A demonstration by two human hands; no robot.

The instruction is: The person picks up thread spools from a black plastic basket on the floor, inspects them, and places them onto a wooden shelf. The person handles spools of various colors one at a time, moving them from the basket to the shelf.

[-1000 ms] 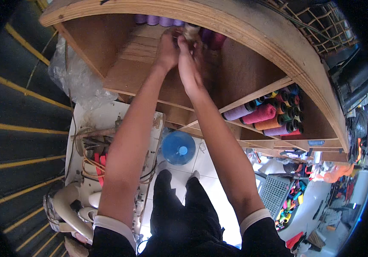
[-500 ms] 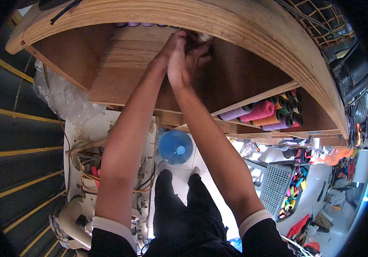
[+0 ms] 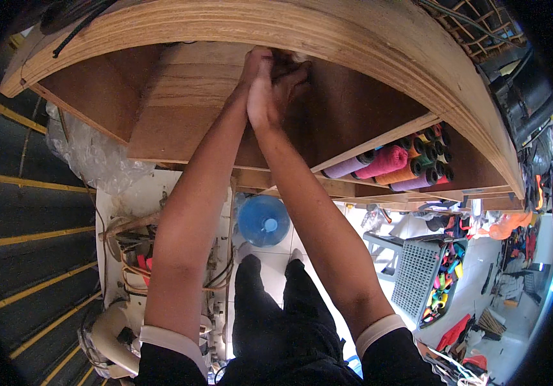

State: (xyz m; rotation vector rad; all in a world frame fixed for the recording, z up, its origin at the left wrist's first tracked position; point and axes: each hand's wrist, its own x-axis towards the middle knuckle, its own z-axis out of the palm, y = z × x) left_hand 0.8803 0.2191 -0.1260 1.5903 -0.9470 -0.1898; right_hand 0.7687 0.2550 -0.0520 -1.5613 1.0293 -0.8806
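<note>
Left hand [image 3: 257, 63] and right hand [image 3: 281, 91] being held together inside shelf [image 3: 238, 19]; grip being hidden, can't tell. Spools [image 3: 386, 162] being kept in next bay [image 3: 478, 166]; no finished result being shown.

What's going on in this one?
A person has the left hand and right hand close together inside a wooden shelf compartment. A pale thing shows by the right hand's fingertips, mostly hidden; whether either hand grips it can't be told. Coloured thread spools lie in the neighbouring compartment, and a blue bottle stands on the floor.
</note>
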